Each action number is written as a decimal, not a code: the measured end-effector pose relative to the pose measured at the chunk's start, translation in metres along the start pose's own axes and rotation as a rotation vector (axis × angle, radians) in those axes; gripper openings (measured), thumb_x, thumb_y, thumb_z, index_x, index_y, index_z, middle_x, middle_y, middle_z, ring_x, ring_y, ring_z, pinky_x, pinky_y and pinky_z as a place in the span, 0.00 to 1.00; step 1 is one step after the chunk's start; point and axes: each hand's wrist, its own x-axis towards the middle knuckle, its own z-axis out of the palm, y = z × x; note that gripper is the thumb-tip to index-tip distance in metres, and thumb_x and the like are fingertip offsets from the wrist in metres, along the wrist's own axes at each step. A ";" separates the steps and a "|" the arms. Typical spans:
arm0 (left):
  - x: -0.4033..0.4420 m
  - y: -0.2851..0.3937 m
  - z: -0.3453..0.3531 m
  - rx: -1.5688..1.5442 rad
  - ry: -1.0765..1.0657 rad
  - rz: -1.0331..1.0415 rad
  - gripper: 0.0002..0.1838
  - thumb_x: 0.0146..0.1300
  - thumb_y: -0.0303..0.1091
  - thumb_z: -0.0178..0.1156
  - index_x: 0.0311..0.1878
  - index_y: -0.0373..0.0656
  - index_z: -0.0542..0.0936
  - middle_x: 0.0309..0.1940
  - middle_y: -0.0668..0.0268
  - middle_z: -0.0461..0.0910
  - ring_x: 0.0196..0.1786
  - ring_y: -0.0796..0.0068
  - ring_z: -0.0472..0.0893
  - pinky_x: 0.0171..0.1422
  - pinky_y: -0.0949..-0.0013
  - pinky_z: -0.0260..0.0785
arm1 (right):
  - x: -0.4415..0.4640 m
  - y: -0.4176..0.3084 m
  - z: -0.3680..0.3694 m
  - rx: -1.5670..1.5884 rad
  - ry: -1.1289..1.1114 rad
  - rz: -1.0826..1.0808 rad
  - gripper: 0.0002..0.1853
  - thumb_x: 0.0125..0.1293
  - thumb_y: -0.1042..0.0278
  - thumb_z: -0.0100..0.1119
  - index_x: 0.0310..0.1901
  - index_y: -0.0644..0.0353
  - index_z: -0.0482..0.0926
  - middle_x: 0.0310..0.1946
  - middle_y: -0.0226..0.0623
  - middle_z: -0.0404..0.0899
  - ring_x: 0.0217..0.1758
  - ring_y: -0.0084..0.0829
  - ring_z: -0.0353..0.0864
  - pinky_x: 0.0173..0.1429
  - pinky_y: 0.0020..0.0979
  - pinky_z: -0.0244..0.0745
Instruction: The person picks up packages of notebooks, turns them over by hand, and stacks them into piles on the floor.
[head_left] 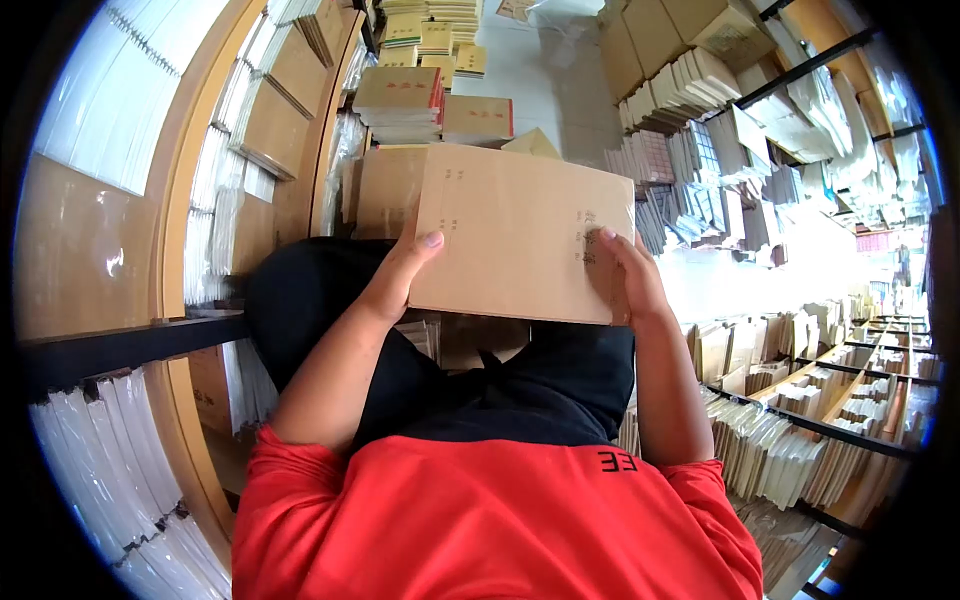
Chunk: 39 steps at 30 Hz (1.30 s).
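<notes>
A flat brown cardboard-coloured packet (520, 235) with small dark printed marks is held up above the lap. At its left edge my left hand (405, 265) grips it, thumb on the top face and fingers hidden underneath. On the opposite edge my right hand (632, 270) holds it the same way, thumb near the dark printing. Behind the packet, a brown box (385, 190) is partly covered by it.
Stacks of brown books with red edges (398, 98) stand on the floor ahead. Shelves of paper stacks (270, 125) rise close on the left, with a dark rail (130, 345). More racks of packets (770, 440) and cartons (665, 45) line the right.
</notes>
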 end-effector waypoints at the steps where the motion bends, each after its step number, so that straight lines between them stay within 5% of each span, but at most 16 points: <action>1: -0.001 0.000 -0.001 0.001 0.002 -0.004 0.43 0.78 0.48 0.52 0.87 0.43 0.45 0.84 0.55 0.55 0.85 0.60 0.54 0.86 0.56 0.47 | 0.001 0.001 0.001 -0.006 -0.001 0.000 0.35 0.75 0.56 0.63 0.78 0.58 0.64 0.68 0.43 0.75 0.69 0.36 0.75 0.71 0.37 0.71; 10: 0.003 0.001 0.006 0.017 0.001 0.055 0.42 0.78 0.46 0.52 0.85 0.38 0.49 0.82 0.55 0.58 0.83 0.62 0.58 0.84 0.57 0.52 | 0.030 0.040 -0.044 0.048 -0.097 -0.058 0.32 0.76 0.48 0.59 0.71 0.63 0.72 0.62 0.42 0.79 0.67 0.33 0.77 0.70 0.37 0.72; 13: 0.007 -0.007 0.001 0.061 0.016 0.134 0.38 0.78 0.45 0.51 0.84 0.37 0.53 0.79 0.56 0.64 0.80 0.63 0.64 0.82 0.58 0.56 | 0.065 0.096 -0.094 0.131 -0.001 -0.130 0.33 0.81 0.44 0.50 0.73 0.66 0.72 0.69 0.42 0.77 0.70 0.38 0.77 0.80 0.42 0.65; 15: 0.012 -0.011 -0.001 0.118 0.022 0.206 0.40 0.79 0.43 0.51 0.85 0.36 0.48 0.81 0.55 0.59 0.82 0.63 0.59 0.84 0.58 0.52 | 0.073 0.079 -0.101 0.323 -0.416 -0.195 0.20 0.79 0.49 0.56 0.59 0.56 0.80 0.55 0.36 0.83 0.62 0.32 0.82 0.68 0.38 0.78; 16: 0.012 -0.013 0.000 0.169 0.040 0.250 0.41 0.79 0.42 0.51 0.86 0.36 0.45 0.83 0.54 0.56 0.84 0.62 0.56 0.86 0.58 0.49 | 0.064 0.073 -0.091 0.268 -0.262 -0.117 0.21 0.78 0.49 0.57 0.59 0.56 0.79 0.54 0.34 0.83 0.60 0.32 0.83 0.64 0.39 0.80; 17: 0.014 -0.014 0.001 0.194 0.069 0.257 0.43 0.79 0.43 0.50 0.86 0.36 0.41 0.85 0.53 0.50 0.86 0.62 0.50 0.87 0.58 0.45 | 0.062 0.070 -0.086 0.136 -0.190 -0.317 0.21 0.79 0.48 0.55 0.59 0.57 0.79 0.54 0.35 0.83 0.59 0.32 0.83 0.64 0.39 0.80; 18: 0.015 -0.015 0.000 0.214 0.093 0.264 0.44 0.79 0.43 0.50 0.86 0.36 0.38 0.86 0.53 0.45 0.87 0.61 0.45 0.88 0.58 0.41 | 0.079 0.094 -0.113 0.212 -0.113 -0.166 0.30 0.79 0.43 0.50 0.67 0.61 0.75 0.63 0.42 0.80 0.63 0.41 0.82 0.66 0.45 0.81; 21: 0.018 -0.023 -0.011 0.406 0.131 0.239 0.47 0.80 0.46 0.50 0.86 0.37 0.34 0.88 0.50 0.36 0.89 0.59 0.37 0.88 0.59 0.36 | 0.074 0.077 -0.103 0.185 -0.302 -0.267 0.33 0.80 0.42 0.47 0.72 0.63 0.71 0.68 0.46 0.76 0.70 0.43 0.78 0.72 0.46 0.76; 24: 0.019 -0.023 -0.010 0.390 0.120 0.291 0.47 0.80 0.47 0.51 0.86 0.38 0.34 0.88 0.49 0.35 0.89 0.59 0.37 0.88 0.59 0.37 | 0.070 0.069 -0.080 0.221 -0.345 -0.257 0.35 0.80 0.40 0.46 0.73 0.63 0.69 0.71 0.46 0.73 0.73 0.42 0.75 0.75 0.46 0.73; 25: 0.017 -0.020 -0.008 0.348 0.122 0.271 0.53 0.78 0.57 0.53 0.84 0.29 0.35 0.87 0.42 0.34 0.89 0.53 0.33 0.89 0.57 0.31 | 0.064 0.066 -0.079 0.220 -0.376 -0.259 0.36 0.80 0.39 0.46 0.74 0.63 0.69 0.72 0.46 0.72 0.74 0.42 0.74 0.76 0.46 0.72; 28: 0.013 -0.006 -0.001 0.247 0.032 0.303 0.52 0.78 0.54 0.53 0.85 0.31 0.36 0.87 0.44 0.38 0.88 0.55 0.39 0.88 0.58 0.37 | 0.111 0.118 -0.161 0.059 0.044 -0.192 0.37 0.79 0.37 0.47 0.74 0.63 0.69 0.72 0.45 0.73 0.73 0.41 0.74 0.76 0.45 0.71; 29: 0.009 -0.001 0.005 0.181 0.024 0.288 0.51 0.78 0.52 0.54 0.85 0.32 0.36 0.86 0.45 0.40 0.88 0.57 0.42 0.88 0.58 0.40 | 0.114 0.134 -0.170 0.110 -0.054 -0.253 0.37 0.79 0.36 0.47 0.74 0.62 0.70 0.71 0.44 0.73 0.73 0.40 0.75 0.76 0.45 0.71; 34: 0.010 -0.001 0.005 0.190 0.005 0.292 0.47 0.78 0.46 0.52 0.86 0.35 0.37 0.86 0.49 0.45 0.87 0.60 0.47 0.87 0.59 0.43 | 0.032 0.055 -0.040 0.284 -0.152 -0.235 0.34 0.77 0.40 0.54 0.70 0.62 0.73 0.62 0.42 0.80 0.64 0.37 0.81 0.67 0.40 0.78; 39: 0.002 0.010 0.012 0.145 0.006 0.182 0.45 0.79 0.43 0.50 0.86 0.36 0.37 0.86 0.52 0.47 0.87 0.61 0.48 0.87 0.60 0.42 | 0.030 0.052 -0.038 0.287 -0.172 -0.187 0.37 0.76 0.39 0.55 0.72 0.63 0.69 0.61 0.47 0.80 0.60 0.40 0.85 0.61 0.41 0.83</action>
